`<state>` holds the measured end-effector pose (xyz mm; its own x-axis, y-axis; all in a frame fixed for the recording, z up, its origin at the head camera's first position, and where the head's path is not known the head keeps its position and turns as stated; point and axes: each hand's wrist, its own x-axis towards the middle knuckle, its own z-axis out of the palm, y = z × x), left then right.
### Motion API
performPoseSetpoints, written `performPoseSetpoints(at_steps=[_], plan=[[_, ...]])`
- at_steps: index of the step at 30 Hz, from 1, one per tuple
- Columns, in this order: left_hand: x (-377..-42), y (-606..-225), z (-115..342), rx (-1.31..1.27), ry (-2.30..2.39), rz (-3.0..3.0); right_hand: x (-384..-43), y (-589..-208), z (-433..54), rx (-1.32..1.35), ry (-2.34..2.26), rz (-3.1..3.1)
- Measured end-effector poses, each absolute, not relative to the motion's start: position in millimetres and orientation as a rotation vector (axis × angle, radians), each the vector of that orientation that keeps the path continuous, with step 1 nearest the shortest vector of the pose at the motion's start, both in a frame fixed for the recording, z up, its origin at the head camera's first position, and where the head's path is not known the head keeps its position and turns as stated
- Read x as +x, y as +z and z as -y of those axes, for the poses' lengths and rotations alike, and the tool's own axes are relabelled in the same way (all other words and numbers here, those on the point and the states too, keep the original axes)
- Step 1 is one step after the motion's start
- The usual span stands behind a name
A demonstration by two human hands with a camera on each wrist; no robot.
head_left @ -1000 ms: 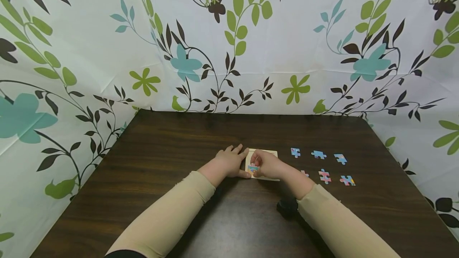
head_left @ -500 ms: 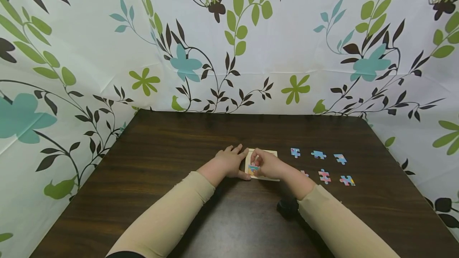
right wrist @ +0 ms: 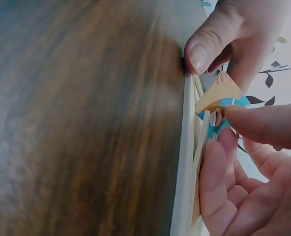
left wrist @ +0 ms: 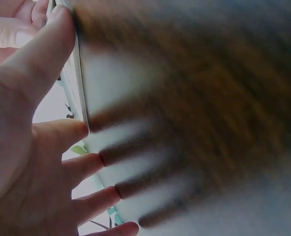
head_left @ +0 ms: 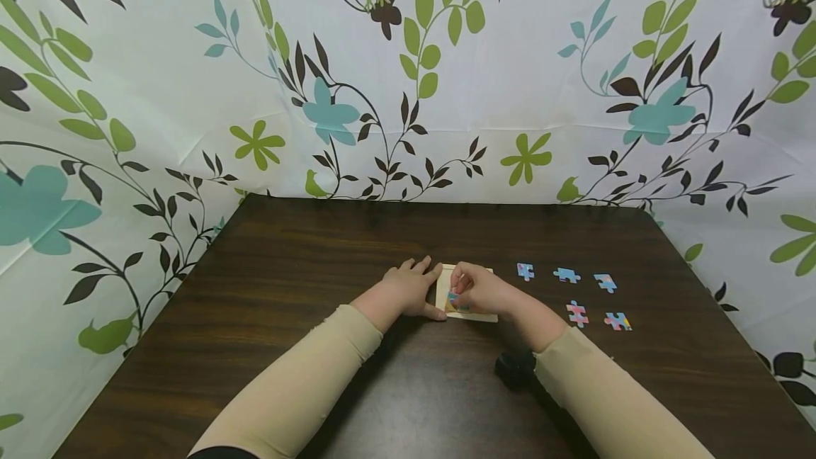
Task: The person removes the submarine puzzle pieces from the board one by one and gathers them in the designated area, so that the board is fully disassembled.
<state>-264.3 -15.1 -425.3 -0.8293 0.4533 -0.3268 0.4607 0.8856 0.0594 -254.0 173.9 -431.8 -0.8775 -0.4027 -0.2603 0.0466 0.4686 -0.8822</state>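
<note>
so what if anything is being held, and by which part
The right hand pinches a puzzle piece by the end opposite its tan corner; the exact contact is partly hidden. The left hand only touches the pale tray.

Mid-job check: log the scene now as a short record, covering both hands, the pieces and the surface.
Left hand: spread, touching the left edge of the pale rectangular wooden puzzle tray
Right hand: pinching a thin multicoloured jigsaw piece at the tray
Loose pieces: five visible, flat, mostly blue and pink, right of the tray
Surface: dark brown wood-grain table
</note>
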Motion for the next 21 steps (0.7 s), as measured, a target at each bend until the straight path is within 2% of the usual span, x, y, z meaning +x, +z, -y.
performPoseSetpoints(at_steps=[10, 21], plan=[[-264, -426, 15, 0.676, -0.030, -2.719, -253, -433, -175, -0.393, -1.329, -2.307], [-264, -426, 15, 0.672, -0.031, -2.718, -252, -429, -176, -0.346, -1.358, -2.279]])
